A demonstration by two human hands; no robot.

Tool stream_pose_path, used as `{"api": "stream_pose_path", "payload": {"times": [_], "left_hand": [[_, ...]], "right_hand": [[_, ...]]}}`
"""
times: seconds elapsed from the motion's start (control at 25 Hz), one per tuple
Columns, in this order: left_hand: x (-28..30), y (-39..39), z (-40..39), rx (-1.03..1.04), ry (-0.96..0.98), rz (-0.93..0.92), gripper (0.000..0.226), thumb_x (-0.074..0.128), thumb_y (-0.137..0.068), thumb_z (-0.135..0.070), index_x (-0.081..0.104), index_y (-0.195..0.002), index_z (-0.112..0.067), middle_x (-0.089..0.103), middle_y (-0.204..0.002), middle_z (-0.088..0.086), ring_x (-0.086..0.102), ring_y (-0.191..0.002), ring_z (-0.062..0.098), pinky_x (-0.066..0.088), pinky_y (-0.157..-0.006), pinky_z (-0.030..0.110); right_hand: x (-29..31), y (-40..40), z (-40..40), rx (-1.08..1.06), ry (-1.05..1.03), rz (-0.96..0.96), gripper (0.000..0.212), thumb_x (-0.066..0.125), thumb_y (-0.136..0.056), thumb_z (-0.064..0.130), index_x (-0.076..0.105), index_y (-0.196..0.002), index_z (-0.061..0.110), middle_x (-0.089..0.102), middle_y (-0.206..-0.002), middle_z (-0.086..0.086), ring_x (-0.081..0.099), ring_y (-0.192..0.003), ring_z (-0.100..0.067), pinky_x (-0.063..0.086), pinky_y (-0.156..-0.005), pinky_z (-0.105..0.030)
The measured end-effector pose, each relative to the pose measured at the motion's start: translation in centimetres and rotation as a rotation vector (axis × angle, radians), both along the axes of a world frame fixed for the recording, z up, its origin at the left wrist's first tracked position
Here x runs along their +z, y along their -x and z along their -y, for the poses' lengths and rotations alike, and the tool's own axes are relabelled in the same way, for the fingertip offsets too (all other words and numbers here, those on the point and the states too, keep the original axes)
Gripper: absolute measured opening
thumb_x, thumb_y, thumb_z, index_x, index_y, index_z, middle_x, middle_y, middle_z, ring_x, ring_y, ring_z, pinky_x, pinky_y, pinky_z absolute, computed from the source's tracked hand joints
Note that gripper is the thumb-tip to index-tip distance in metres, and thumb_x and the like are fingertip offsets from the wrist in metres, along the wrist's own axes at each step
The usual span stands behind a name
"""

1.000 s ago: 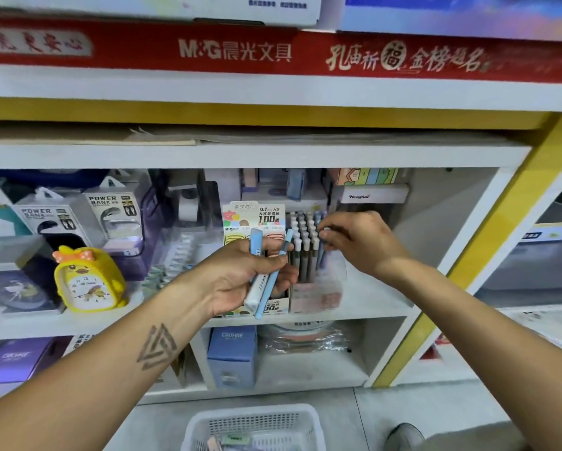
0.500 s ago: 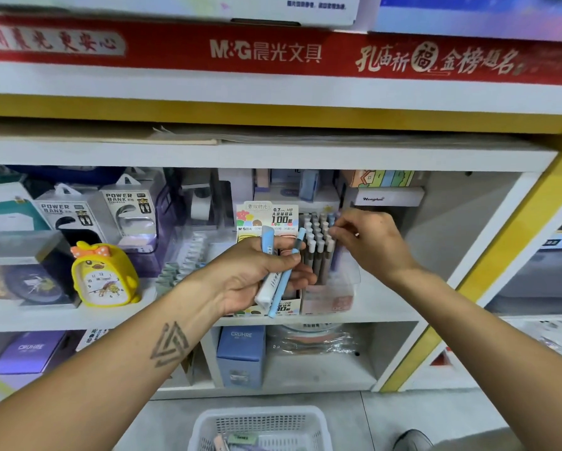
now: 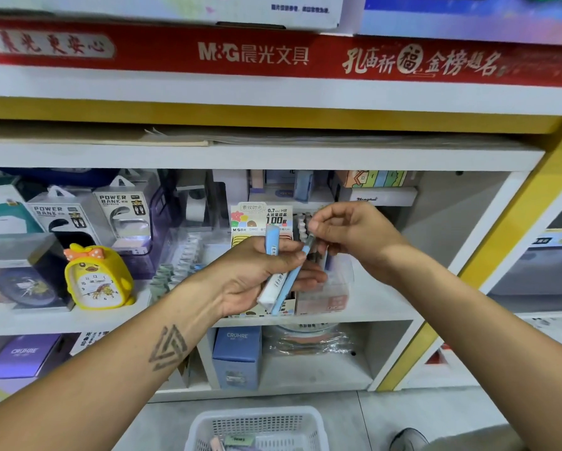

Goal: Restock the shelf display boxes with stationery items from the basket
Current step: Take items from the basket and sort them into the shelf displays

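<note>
While the left hand (image 3: 257, 278) grips a flat light-blue and white eraser-like stick with a barcode (image 3: 272, 271) and a slim light-blue pen (image 3: 292, 278), the right hand (image 3: 348, 237) pinches the grey upper tip of that pen with thumb and fingers curled together. Both hands are in front of the clear plastic display box of upright pens (image 3: 322, 288), which stands on the white middle shelf board (image 3: 387, 307). Just left of this display box stands a card box with the print "M&G", "0.7 mm/HB" and "100" (image 3: 261, 216). Further left of it are two clear packages marked "POWER BANK" (image 3: 123, 213) and a yellow chick-shaped alarm clock with an orange bow (image 3: 97, 278). Behind the display box lies a white box with the word "Honghua", as far as I can read it (image 3: 380, 196). Below it, a blue carton says "CRUHRE" (image 3: 237, 356), and a purple box with the same word (image 3: 23, 356) is far to the left. High above runs a red banner with "M&G" and Chinese characters (image 3: 253, 55). Under the display box, on the grey tiled floor (image 3: 403, 408), the white perforated plastic basket (image 3: 257, 421) holds some small stationery items.
</note>
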State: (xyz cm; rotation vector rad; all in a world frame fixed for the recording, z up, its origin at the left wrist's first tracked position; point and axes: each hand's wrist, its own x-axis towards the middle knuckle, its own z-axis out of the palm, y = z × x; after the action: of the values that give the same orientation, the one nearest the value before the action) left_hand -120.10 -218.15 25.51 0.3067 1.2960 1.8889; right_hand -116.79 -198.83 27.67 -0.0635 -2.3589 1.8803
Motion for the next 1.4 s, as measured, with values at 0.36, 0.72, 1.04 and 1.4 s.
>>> {"api": "stream_pose_path", "payload": {"times": [0.36, 0.72, 1.04, 1.4], "left_hand": [[0.3, 0.4, -0.5, 0.104, 0.193, 0.006, 0.024, 0.055, -0.095, 0.003, 0.061, -0.118, 0.007, 0.067, -0.083, 0.024, 0.051, -0.052, 0.017, 0.039, -0.039, 0.020], [0.4, 0.7, 0.1, 0.068, 0.084, 0.015, 0.040, 0.043, -0.083, 0.023, 0.064, -0.116, 0.011, 0.068, -0.093, 0.023, 0.068, -0.080, 0.024, 0.057, -0.072, 0.029], [-0.1, 1.0, 0.9, 0.161, 0.011, 0.021, 0.035, 0.059, -0.082, 0.020, 0.059, -0.116, 0.014, 0.070, -0.107, 0.031, 0.072, -0.101, 0.031, 0.060, -0.077, 0.026], [0.3, 2.0, 1.5, 0.343, -0.144, 0.110, 0.029, 0.059, -0.091, 0.006, 0.059, -0.117, 0.015, 0.068, -0.115, 0.029, 0.071, -0.104, 0.033, 0.061, -0.081, 0.034]], "right_hand": [[-0.2, -0.3, -3.5, -0.357, -0.830, -0.309, 0.016, 0.062, -0.097, 0.014, 0.072, -0.109, 0.010, 0.073, -0.092, -0.005, 0.069, -0.084, -0.023, 0.057, -0.082, -0.037], [-2.0, 0.2, -2.7, -0.233, -0.834, -0.280, 0.009, 0.068, -0.093, 0.016, 0.061, -0.089, 0.018, 0.066, -0.070, 0.009, 0.067, -0.069, -0.012, 0.058, -0.067, -0.038], [-2.6, 0.6, -3.0, -0.193, -0.892, -0.250, 0.018, 0.070, -0.092, 0.012, 0.062, -0.076, 0.008, 0.065, -0.069, -0.001, 0.065, -0.066, -0.020, 0.054, -0.060, -0.037], [-1.4, 0.2, 1.6, 0.057, -0.225, 0.040, 0.025, 0.071, -0.091, 0.035, 0.059, -0.103, 0.016, 0.076, -0.081, -0.009, 0.073, -0.069, -0.028, 0.057, -0.058, -0.036]]}}
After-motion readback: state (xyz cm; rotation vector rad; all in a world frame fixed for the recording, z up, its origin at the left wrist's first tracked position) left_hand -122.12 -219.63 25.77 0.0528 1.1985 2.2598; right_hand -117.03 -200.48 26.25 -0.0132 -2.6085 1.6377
